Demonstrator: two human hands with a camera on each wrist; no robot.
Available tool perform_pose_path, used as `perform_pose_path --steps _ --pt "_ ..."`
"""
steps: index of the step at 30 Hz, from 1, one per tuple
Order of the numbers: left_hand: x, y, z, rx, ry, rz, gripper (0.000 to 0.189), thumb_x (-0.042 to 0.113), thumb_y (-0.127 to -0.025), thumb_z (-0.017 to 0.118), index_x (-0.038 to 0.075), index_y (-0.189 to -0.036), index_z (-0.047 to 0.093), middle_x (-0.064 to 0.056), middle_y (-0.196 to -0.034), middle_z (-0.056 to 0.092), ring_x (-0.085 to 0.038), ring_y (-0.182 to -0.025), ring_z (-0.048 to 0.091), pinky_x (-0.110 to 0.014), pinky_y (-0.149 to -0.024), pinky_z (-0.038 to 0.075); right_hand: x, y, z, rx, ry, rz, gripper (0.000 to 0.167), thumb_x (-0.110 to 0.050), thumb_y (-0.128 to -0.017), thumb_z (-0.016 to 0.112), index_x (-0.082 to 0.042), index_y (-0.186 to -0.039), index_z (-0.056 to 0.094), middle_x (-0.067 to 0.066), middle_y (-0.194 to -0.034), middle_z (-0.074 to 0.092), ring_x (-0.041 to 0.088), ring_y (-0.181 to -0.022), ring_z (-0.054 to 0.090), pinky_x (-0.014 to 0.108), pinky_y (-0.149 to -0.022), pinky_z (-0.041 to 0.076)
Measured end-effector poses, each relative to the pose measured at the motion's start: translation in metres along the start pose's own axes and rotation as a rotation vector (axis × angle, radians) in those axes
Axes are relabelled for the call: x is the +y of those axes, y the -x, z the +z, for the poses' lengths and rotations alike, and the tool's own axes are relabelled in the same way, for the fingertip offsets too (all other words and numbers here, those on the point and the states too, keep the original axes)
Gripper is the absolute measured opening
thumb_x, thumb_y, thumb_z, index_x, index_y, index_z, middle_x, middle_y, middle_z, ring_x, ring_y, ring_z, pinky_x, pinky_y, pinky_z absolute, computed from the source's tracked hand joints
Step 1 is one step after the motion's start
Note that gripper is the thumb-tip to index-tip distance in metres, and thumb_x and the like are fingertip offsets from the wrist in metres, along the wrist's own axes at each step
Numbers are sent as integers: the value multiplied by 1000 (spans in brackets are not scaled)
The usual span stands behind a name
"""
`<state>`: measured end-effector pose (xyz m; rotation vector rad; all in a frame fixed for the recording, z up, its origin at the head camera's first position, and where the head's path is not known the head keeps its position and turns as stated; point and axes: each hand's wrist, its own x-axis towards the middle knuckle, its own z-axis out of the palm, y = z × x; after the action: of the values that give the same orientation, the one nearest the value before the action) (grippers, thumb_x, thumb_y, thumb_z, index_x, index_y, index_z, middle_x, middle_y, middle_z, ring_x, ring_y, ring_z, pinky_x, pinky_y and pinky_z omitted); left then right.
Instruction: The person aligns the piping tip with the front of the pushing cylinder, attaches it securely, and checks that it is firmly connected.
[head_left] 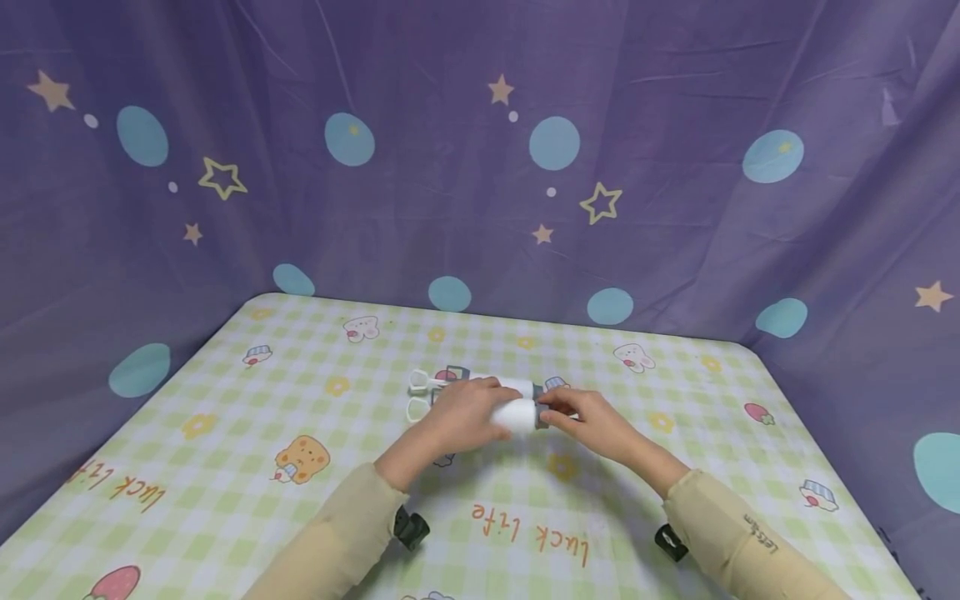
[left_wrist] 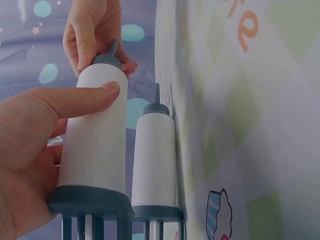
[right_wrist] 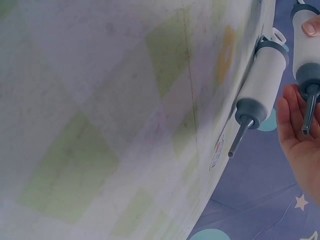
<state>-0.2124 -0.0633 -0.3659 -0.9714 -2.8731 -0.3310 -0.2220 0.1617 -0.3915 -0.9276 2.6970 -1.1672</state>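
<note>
Two white syringes with blue-grey ends, thin nozzles and ring-handled plungers lie side by side over the table's middle. My left hand (head_left: pixel 463 417) grips the barrel of the nearer syringe (head_left: pixel 517 416), its thumb along the white side. At that syringe's nozzle end, my right hand (head_left: pixel 596 423) pinches the blue-grey cap (left_wrist: pixel 106 60) between thumb and fingers. The second syringe (left_wrist: pixel 155 157) rests on the tabletop just beyond; the right wrist view shows its nozzle (right_wrist: pixel 241 136) pointing the same way. White plunger rings (head_left: pixel 417 409) stick out to the left of my left hand.
A green-and-white checked cloth (head_left: pixel 247 417) with cartoon prints covers the table. Behind and at both sides hangs a purple curtain (head_left: pixel 450 208) with stars and blue dots. A dark wrist strap piece (head_left: pixel 411 528) sits at the left sleeve.
</note>
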Motion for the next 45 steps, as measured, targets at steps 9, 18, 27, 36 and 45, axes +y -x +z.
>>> perform_pose_path --steps 9,18,27,36,45 --pt "2 -1 -2 12 -7 6 51 37 -72 74 25 -119 60 2 -103 63 -14 -80 59 -27 -66 46 -10 3 -2 -19 -95 77 28 -24 -95 47 -6 -116 52 9 -104 64 22 -92 63 34 -77 51" --pt "2 -1 1 17 -13 15 51 38 -72 74 26 -119 60 2 -103 63 -14 -80 59 -28 -67 47 -20 6 -4 -35 -119 75 21 -18 -97 43 -4 -111 51 10 -92 66 25 -78 64 30 -71 51" --pt "0 0 2 23 -1 21 52 39 -71 74 23 -119 60 2 -102 63 -14 -81 59 -28 -67 47 1 3 1 12 -70 56 37 -38 -95 43 -10 -115 53 0 -97 65 14 -85 63 31 -74 51" --pt "-2 0 2 25 24 8 51 37 -71 75 24 -118 61 2 -101 63 -13 -80 59 -27 -66 45 0 4 3 84 -13 -96 37 -26 -79 70 -11 -111 58 -4 -105 59 11 -87 58 30 -75 51" --pt "0 -4 1 55 41 26 49 34 -70 76 23 -117 62 2 -99 63 -13 -78 58 -25 -63 44 3 4 1 132 -19 -91 35 -27 -77 72 -15 -106 59 -7 -98 61 9 -85 59 33 -77 51"
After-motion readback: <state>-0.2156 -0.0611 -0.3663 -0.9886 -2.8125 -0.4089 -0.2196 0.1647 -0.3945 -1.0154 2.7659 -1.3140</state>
